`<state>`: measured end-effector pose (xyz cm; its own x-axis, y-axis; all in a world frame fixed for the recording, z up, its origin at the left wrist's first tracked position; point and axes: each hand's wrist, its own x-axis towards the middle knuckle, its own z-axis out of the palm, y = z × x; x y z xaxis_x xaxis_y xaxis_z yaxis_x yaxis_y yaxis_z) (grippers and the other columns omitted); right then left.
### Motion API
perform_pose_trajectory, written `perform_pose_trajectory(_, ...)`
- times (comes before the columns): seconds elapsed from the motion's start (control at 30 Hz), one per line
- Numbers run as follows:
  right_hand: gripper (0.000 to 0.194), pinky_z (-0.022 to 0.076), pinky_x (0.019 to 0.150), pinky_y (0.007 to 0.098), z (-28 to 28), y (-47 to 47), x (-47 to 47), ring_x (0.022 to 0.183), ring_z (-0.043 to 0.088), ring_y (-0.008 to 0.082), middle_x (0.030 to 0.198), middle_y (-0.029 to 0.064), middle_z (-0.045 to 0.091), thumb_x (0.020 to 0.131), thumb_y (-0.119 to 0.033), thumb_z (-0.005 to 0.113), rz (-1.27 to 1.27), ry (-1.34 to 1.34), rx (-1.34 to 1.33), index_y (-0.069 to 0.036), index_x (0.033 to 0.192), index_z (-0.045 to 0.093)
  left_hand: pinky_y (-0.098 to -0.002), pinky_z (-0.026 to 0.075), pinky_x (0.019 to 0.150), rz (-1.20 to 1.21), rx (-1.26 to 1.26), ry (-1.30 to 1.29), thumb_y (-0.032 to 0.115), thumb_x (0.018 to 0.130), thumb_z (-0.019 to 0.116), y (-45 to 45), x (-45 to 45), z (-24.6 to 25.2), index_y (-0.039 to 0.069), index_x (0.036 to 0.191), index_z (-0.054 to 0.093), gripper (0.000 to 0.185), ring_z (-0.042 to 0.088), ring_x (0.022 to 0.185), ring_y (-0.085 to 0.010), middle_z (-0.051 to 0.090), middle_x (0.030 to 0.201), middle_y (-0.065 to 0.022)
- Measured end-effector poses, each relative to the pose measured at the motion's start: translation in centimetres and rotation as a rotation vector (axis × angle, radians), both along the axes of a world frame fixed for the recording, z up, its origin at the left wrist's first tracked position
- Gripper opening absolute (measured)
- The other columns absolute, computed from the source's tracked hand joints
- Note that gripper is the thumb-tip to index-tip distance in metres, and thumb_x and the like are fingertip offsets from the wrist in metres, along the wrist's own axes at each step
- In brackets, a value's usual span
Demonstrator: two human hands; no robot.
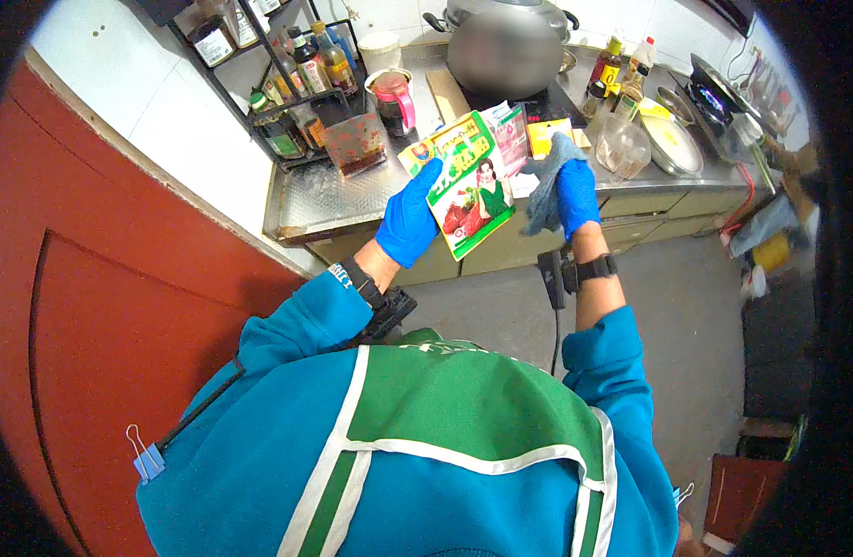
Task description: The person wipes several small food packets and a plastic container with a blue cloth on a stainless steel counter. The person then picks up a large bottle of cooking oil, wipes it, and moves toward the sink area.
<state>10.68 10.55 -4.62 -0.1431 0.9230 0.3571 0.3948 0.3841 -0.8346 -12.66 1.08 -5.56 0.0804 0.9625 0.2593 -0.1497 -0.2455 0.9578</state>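
Observation:
My left hand (411,219), in a blue glove, grips the left edge of a green, white and yellow seasoning packet (471,184) held up before the counter. Its printed front shows a figure in green and red food. A grey-blue cloth (548,184) hangs bunched from my right hand (578,197), gloved in blue as well. Just behind the seasoning packet, a pink and clear packet (511,136) is partly covered; I cannot tell whether it is held or lies on the counter. Beyond the cloth lies a yellow packet (546,136).
A black rack (262,115) with bottles stands at the left, beside a red-lidded jug (393,101) and a stained clear box (356,143). Plastic containers (621,146), a steel bowl (671,145) and several bottles (611,66) stand right. A gas flame (712,101) burns farther right.

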Motion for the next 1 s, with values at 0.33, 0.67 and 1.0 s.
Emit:
perform_pose_trajectory(0.33,0.023,0.0474,0.074,0.0364,2.5,-7.8,-7.9,0.084,0.06,0.0314,0.093,0.0177,0.062,0.081,-0.012,0.048,-0.04,0.05,0.198,0.0,0.097,0.061,-0.0302,0.04,0.09,0.001,0.01,-0.059,0.034,0.088,0.047,-0.1,3.4,1.8,0.002,0.121,0.046,0.046,0.051,0.104,-0.0193,0.055,0.114,-0.0113)
perform_pose_trajectory(0.67,0.015,0.0476,0.053,0.0408,1.7,-4.7,-8.4,0.06,0.059,0.0322,0.072,0.0184,0.06,0.079,-0.012,0.05,-0.169,-0.438,0.262,-0.002,0.075,0.06,-0.0328,0.042,0.087,0.212,0.159,0.24,0.039,0.092,0.039,-2.3,6.2,0.5,0.006,0.131,0.034,0.051,0.052,0.102,-0.0214,0.051,0.119,-0.0107)
perform_pose_trajectory(1.0,0.018,0.0486,0.059,0.041,0.1,-4.5,-8.8,0.07,0.059,0.033,0.081,0.0187,0.06,0.081,-0.014,0.046,-0.146,-0.464,0.208,-0.002,0.079,0.058,-0.0317,0.039,0.091,0.163,-0.268,-0.053,0.041,0.092,0.039,-0.9,6.0,-0.9,0.005,0.131,0.034,0.053,0.05,0.104,-0.0195,0.052,0.117,-0.0114)
